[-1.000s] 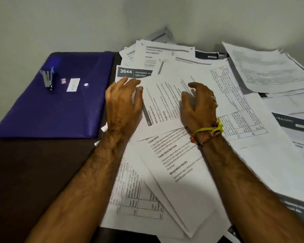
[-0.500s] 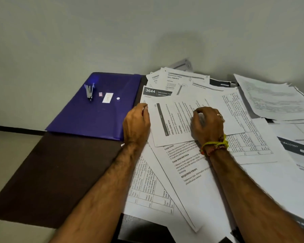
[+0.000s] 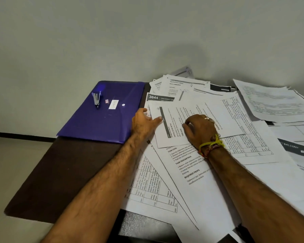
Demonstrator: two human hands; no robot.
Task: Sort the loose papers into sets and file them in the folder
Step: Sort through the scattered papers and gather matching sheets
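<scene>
From the head camera, you are leaning over a dark worktop (image 3: 63,174) with a blue folder (image 3: 102,116) lying flat at its far edge; take that folder as your landmark. A stapler (image 3: 96,99), a small staple box (image 3: 106,101) and a white label (image 3: 113,104) are sitting on the folder's cover. Just to the right of the folder, the loose papers (image 3: 209,181) are spreading in an overlapping heap across the rest of the worktop. Your left hand (image 3: 143,124) is resting at the folder's right edge, its fingers (image 3: 156,120) lying straight and together against the left margin of the top sheet (image 3: 196,120). Farther right of the folder, your right hand (image 3: 200,128) is pressing down on that same sheet with fingers curled under; whether they are pinching the paper cannot be told. A yellow thread band (image 3: 211,144) is circling your right wrist.
</scene>
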